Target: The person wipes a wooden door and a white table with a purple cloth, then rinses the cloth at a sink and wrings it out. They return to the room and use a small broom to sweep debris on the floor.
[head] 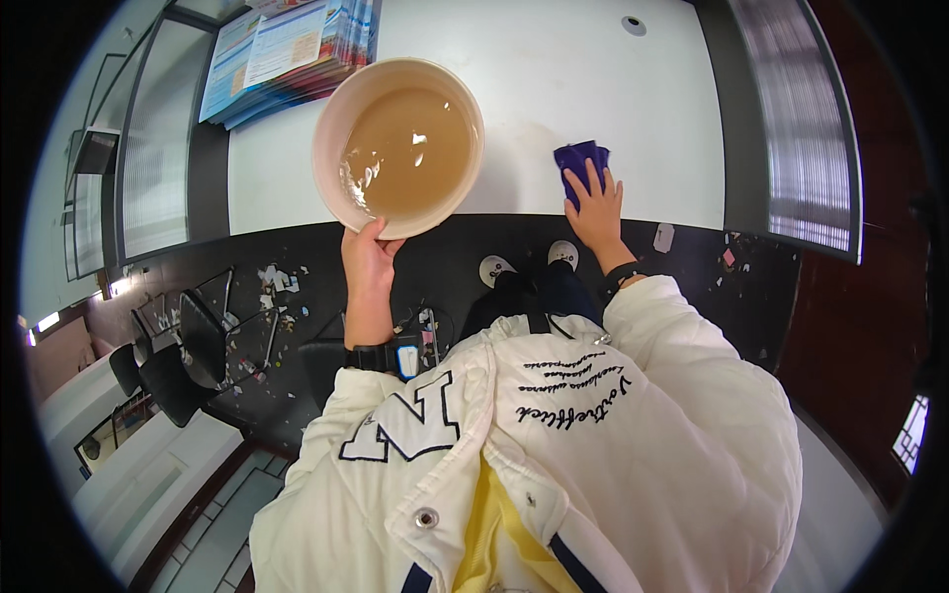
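Note:
My left hand (371, 256) grips the near rim of a round, light-coloured tub (324, 148), thumb on the rim and fingers underneath. Cloudy brownish water (415, 159) stands in the tub, with bright reflections on it. The tub is in front of the white desk top (519, 67) as seen from above; its height over the desk is unclear. To the right, my right hand (595, 207) lies with spread fingers on a folded dark purple cloth (574, 167), pressed flat on the desk near its front edge. Faint brownish smears show on the white surface between tub and cloth.
A stack of printed brochures (282, 55) lies at the desk's back left. A round cable grommet (634, 26) is at the back right. Ribbed partition panels (797, 126) flank the desk. Paper scraps (278, 280) litter the dark floor, with black chairs (200, 333) to the left.

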### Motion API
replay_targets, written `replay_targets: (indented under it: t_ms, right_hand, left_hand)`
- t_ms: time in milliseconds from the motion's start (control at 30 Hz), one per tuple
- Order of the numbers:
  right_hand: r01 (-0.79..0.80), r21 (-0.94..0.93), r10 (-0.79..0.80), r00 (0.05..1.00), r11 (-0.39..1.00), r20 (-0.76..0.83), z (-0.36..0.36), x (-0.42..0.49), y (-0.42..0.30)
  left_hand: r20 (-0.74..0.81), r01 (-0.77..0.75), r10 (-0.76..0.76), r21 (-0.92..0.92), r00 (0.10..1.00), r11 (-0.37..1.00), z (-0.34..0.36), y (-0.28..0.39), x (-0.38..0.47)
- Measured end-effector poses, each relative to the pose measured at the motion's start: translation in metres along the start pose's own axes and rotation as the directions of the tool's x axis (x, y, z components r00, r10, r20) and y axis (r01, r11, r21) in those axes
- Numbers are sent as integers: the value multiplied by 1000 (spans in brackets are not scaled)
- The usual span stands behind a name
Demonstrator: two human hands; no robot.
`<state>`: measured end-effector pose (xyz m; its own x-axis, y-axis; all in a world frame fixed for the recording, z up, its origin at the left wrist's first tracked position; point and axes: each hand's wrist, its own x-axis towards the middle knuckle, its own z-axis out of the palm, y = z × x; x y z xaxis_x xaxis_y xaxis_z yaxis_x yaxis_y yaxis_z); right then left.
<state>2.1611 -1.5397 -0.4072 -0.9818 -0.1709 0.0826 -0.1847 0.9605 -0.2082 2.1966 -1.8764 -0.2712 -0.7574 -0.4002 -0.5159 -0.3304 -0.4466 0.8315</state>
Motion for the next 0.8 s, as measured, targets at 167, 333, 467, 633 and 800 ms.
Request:
replay_targets:
  t_ms: [167, 333, 467, 633, 800]
  right_hand:
    - [-92, -3, 92, 993, 996, -75, 12, 9, -5]
    - [-166, 4, 165, 980, 986, -108, 23, 33, -8]
    - [-197, -42, 185, 964, 980, -192, 42, 103, -11]
    - [-66, -52, 57, 985, 996, -164, 70, 203, -41]
    - [208, 0, -206, 969, 978, -137, 102, 246, -110]
  left_hand:
    - [-47, -51, 50, -17, 998, 999, -29, 9, 6]
    - [-128, -72, 64, -63, 990, 995, -47, 12, 10]
    - [-175, -100, 81, -100, 981, 990, -58, 17, 10]
    - [-269, -134, 97, -124, 958, 983, -72, 21, 13]
    - [-323, -161, 91, -197, 942, 967, -87, 8, 18]
